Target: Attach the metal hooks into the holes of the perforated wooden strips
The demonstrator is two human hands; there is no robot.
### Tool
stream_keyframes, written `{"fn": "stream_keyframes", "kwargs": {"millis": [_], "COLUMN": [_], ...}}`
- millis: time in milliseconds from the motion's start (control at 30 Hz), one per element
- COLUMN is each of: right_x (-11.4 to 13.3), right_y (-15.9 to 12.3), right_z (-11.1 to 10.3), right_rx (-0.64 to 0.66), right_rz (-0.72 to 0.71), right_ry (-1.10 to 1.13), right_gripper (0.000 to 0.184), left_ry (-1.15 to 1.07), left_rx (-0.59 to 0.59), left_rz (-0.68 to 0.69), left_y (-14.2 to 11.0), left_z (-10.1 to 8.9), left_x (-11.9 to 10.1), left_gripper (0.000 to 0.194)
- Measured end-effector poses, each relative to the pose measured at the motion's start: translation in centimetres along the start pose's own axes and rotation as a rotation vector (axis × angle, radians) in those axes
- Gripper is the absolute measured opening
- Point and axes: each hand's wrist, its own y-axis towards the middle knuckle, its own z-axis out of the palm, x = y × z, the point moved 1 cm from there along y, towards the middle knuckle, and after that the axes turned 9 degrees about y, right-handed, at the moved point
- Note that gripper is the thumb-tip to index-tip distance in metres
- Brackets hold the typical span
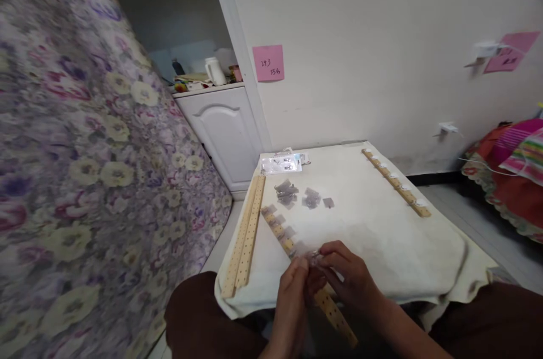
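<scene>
A perforated wooden strip (333, 314) slants over the near edge of the table, with several small translucent square pieces (289, 233) along its far half. My left hand (292, 285) is closed around the strip near its middle, thumb on top. From the right, my right hand (348, 268) pinches a small shiny, clear piece (313, 258) at the strip, close to the left fingertips. Its exact kind is too small to tell. Beyond the hands lie a pile of translucent squares with metal bits (286, 192), a smaller pile (311, 198) and a lone square (328, 202).
Two bare perforated strips (246, 234) lie along the table's left side. Clear blister packs (280, 164) are at the back left. Another strip with white round pieces (396, 182) lies at the right. A cream cloth (360, 234) covers the table; a floral curtain (106, 150) hangs left.
</scene>
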Motion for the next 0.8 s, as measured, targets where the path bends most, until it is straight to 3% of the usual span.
{"fn": "stream_keyframes", "kwargs": {"millis": [133,200,300,433,533,800], "right_x": [0.6,0.7,0.1,-1.0,-1.3,-1.5], "right_y": [-0.7,-0.9,-1.2,-1.4,-1.7,-4.0], "right_z": [-0.9,-1.8,-2.8,-2.7,-2.2,-2.2], "right_rx": [0.066,0.027,-0.036,0.103,0.145,0.269], "right_rz": [0.042,0.11,0.34,0.634,0.687,0.827], "right_ry": [0.087,0.157,0.279,0.516,0.654,0.806], "right_gripper": [0.022,0.018,0.013,0.024,0.024,0.025], "left_ry": [0.074,0.129,0.26,0.411,0.488,0.567], "left_rx": [-0.049,-0.045,0.04,0.193,0.243,0.204], "left_rz": [-0.058,-0.098,-0.148,-0.16,-0.128,-0.11], "left_y": [0.2,0.0,-0.5,-1.1,-1.3,-1.4], "left_z": [-0.8,-0.9,-0.5,0.5,0.9,0.3], "left_x": [0.5,0.6,0.8,1.0,1.1,2.6], "left_gripper": [0.041,0.042,0.043,0.044,0.044,0.043]}}
